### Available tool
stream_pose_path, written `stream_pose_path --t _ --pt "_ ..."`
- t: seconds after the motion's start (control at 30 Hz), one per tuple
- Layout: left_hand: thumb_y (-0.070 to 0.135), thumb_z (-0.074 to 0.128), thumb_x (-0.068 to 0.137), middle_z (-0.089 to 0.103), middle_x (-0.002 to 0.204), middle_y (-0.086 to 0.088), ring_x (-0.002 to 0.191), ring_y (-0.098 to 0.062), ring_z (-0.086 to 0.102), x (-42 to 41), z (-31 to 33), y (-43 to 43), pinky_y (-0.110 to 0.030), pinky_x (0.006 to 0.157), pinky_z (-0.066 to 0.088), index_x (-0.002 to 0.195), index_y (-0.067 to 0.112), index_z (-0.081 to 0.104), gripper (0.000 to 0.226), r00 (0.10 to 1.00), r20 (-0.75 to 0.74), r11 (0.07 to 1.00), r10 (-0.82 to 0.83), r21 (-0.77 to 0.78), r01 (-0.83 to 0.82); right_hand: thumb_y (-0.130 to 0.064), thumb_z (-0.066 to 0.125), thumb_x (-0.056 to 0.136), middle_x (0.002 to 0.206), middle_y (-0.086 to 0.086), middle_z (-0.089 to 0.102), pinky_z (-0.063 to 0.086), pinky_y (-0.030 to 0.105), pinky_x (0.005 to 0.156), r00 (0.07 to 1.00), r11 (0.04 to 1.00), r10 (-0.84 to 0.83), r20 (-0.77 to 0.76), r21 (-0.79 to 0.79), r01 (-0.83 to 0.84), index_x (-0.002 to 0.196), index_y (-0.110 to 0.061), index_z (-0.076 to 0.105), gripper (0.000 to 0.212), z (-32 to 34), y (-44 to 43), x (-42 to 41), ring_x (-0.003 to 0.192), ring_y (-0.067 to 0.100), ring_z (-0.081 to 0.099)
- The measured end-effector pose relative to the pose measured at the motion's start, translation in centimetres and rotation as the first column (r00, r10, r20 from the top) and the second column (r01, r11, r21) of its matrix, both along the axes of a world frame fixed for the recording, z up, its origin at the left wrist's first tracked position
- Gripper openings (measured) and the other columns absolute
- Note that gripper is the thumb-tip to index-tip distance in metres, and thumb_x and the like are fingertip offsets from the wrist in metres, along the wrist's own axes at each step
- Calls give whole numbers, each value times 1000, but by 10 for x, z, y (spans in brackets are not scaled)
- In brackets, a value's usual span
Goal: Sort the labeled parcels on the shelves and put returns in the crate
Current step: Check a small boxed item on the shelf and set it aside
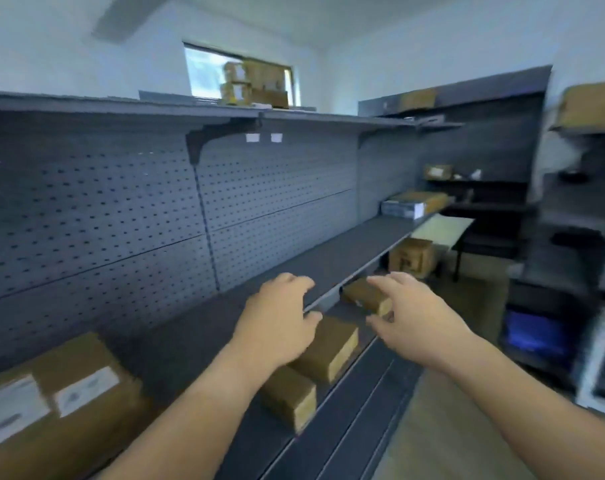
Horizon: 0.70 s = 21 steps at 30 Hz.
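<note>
Pick-up looks to be the step in hand. The left hand (pixel 280 323) and right hand (pixel 415 317) both reach out, fingers loosely spread, holding nothing. The left hovers over the middle parcel (pixel 335 355) at the front edge of the shelf (pixel 197 341); blur hides whether it touches. A nearer parcel (pixel 290 400) sits just beside it along that edge, a farther parcel (pixel 363 296) lies beyond the right hand, and a large labeled box (pixel 62 393) stands toward the left end. Next, I judge, both hands should close on the middle parcel's sides and turn its label into view. No crate shows plainly.
</note>
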<state>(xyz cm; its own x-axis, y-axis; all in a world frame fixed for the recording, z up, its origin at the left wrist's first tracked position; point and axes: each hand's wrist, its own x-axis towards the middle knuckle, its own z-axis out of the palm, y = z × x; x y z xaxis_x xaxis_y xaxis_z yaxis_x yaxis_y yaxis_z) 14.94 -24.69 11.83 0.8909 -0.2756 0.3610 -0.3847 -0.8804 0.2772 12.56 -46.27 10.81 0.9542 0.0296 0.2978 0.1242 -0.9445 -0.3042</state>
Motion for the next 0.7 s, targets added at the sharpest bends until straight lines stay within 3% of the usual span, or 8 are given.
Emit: stream_pose_path --t 0.23,0.43,0.7 --pt "44 62 97 48 146 11 131 -18 50 87 -1 -223 -44 106 47 145 32 49 52 944 18 944 -330 -8 331 -45 63 95 156 -7 39 43 41 113 935 936 -353 7 2 353 156 -34 36 67 7 -199 14 141 22 43" --pt "45 61 98 44 151 14 135 -14 47 157 -10 -343 -41 109 45 150 34 43 56 883 -10 882 -470 -43 469 -45 63 96 157 -9 38 45 39 112 873 873 -486 -23 14 487 157 -35 32 69 5 -305 57 140 18 43" --pt "43 61 99 44 152 12 136 -15 46 284 -14 -443 -39 108 43 151 33 42 56 830 10 830 -558 2 558 -43 63 97 156 -10 37 43 35 112 819 819 -573 -24 19 574 156 -36 33 66 -9 -394 163 141 17 42"
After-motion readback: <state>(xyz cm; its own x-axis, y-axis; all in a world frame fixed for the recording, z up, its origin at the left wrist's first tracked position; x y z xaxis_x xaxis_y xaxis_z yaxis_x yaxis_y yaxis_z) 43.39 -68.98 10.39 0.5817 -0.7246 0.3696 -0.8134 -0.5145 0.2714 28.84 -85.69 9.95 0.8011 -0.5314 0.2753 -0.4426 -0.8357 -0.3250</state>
